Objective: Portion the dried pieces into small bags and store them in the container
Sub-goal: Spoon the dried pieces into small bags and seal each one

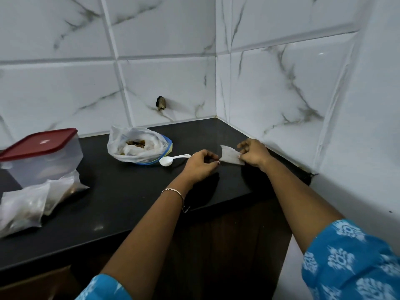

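Small bag (pixel 231 155) empty, pinched by both hands; container (pixel 43 154) lidded.

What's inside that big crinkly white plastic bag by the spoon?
The big crinkly white plastic bag holds brown dried pieces showing at its open top. Folded plastic hides how many lie deeper down.

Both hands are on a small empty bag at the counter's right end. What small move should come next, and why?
Probably pull the small bag's mouth open. The left hand and right hand pinch its opposite edges, and it looks flat and empty. The white spoon lies beside the open big bag of dried pieces, ready for scooping, and the red-lidded container is shut.
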`<state>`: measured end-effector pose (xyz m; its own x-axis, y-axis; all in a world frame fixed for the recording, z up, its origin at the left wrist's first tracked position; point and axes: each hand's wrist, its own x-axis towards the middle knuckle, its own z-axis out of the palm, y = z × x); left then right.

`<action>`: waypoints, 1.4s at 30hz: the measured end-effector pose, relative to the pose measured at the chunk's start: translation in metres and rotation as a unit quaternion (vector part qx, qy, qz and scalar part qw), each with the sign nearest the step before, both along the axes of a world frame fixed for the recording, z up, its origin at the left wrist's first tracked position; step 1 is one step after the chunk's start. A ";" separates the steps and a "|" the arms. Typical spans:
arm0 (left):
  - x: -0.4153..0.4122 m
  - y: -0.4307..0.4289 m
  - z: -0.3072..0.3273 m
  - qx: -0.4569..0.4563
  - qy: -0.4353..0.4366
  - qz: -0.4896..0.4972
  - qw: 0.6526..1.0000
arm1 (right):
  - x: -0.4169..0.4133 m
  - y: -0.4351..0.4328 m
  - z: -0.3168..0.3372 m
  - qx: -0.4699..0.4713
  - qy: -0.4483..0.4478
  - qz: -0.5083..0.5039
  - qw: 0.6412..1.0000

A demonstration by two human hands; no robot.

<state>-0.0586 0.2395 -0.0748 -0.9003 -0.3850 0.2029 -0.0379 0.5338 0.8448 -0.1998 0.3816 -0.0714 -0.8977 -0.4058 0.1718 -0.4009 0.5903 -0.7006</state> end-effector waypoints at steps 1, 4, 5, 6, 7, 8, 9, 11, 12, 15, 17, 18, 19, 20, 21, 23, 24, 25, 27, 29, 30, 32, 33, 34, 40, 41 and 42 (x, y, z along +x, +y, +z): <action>0.003 0.000 0.000 0.011 -0.001 -0.002 1.000 | 0.004 0.001 0.001 -0.012 -0.002 0.005 1.000; 0.010 -0.001 0.004 0.059 0.010 -0.003 0.998 | 0.015 -0.001 0.005 -0.078 -0.031 0.029 0.996; 0.014 -0.002 0.006 0.078 0.016 -0.002 0.997 | 0.020 -0.003 0.009 -0.094 -0.038 0.042 0.994; 0.016 -0.004 0.007 0.099 0.026 0.001 0.995 | 0.025 -0.005 0.014 -0.110 -0.042 0.055 0.992; 0.019 -0.006 0.011 0.117 0.035 0.006 0.992 | 0.031 -0.009 0.021 -0.127 -0.047 0.070 0.988; 0.022 -0.010 0.014 0.129 0.049 0.010 0.990 | 0.037 -0.014 0.028 -0.149 -0.055 0.090 0.983; 0.025 -0.013 0.018 0.124 0.061 0.018 0.990 | 0.042 -0.018 0.034 -0.168 -0.066 0.112 0.977; 0.033 -0.023 0.026 0.114 0.081 0.037 0.990 | 0.056 -0.031 0.047 -0.180 -0.086 0.162 0.966; 0.037 -0.030 0.030 0.117 0.090 0.048 0.988 | 0.063 -0.039 0.052 -0.180 -0.089 0.186 0.962; 0.053 -0.050 0.041 0.106 0.117 0.113 0.981 | 0.084 -0.063 0.063 -0.183 -0.085 0.245 0.948; 0.065 -0.064 0.045 0.088 0.149 0.168 0.970 | 0.099 -0.081 0.065 -0.189 -0.081 0.275 0.939; 0.072 -0.071 0.048 0.083 0.162 0.191 0.964 | 0.106 -0.092 0.065 -0.193 -0.080 0.288 0.935; 0.077 -0.076 0.050 0.090 0.172 0.205 0.959 | 0.113 -0.100 0.064 -0.197 -0.079 0.300 0.930; 0.084 -0.082 0.053 0.109 0.182 0.212 0.954 | 0.120 -0.110 0.064 -0.202 -0.078 0.312 0.925; 0.091 -0.086 0.056 0.138 0.188 0.217 0.948 | 0.126 -0.118 0.064 -0.207 -0.079 0.325 0.919; 0.104 -0.096 0.062 0.196 0.204 0.231 0.931 | 0.137 -0.135 0.065 -0.215 -0.083 0.351 0.908; 0.110 -0.101 0.063 0.214 0.207 0.236 0.925 | 0.142 -0.141 0.067 -0.217 -0.080 0.362 0.903; 0.114 -0.107 0.065 0.219 0.207 0.242 0.922 | 0.147 -0.149 0.068 -0.221 -0.081 0.373 0.898; 0.122 -0.120 0.067 0.224 0.213 0.248 0.918 | 0.154 -0.163 0.070 -0.230 -0.084 0.384 0.890; 0.125 -0.133 0.068 0.230 0.222 0.249 0.914 | 0.160 -0.175 0.074 -0.249 -0.097 0.390 0.881; 0.127 -0.141 0.069 0.232 0.224 0.252 0.913 | 0.162 -0.183 0.076 -0.257 -0.107 0.389 0.878; 0.127 -0.155 0.068 0.223 0.224 0.260 0.912 | 0.164 -0.197 0.080 -0.269 -0.133 0.380 0.875; 0.125 -0.163 0.067 0.214 0.226 0.262 0.913 | 0.165 -0.204 0.081 -0.272 -0.144 0.373 0.875; 0.124 -0.168 0.065 0.207 0.226 0.262 0.915 | 0.164 -0.211 0.081 -0.277 -0.148 0.364 0.877; 0.113 -0.191 0.053 0.166 0.225 0.267 0.922 | 0.161 -0.243 0.068 -0.323 -0.173 0.312 0.877; 0.111 -0.192 0.051 0.162 0.224 0.273 0.921 | 0.159 -0.248 0.066 -0.330 -0.180 0.305 0.875; 0.109 -0.192 0.049 0.160 0.222 0.280 0.920 | 0.157 -0.253 0.062 -0.338 -0.182 0.295 0.875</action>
<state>0.0500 0.0473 -0.0259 -0.3975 -0.8677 0.2986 0.1561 0.2567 0.9538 -0.0429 0.1288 -0.0092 -0.6116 -0.7329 0.2979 -0.1731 -0.2434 -0.9543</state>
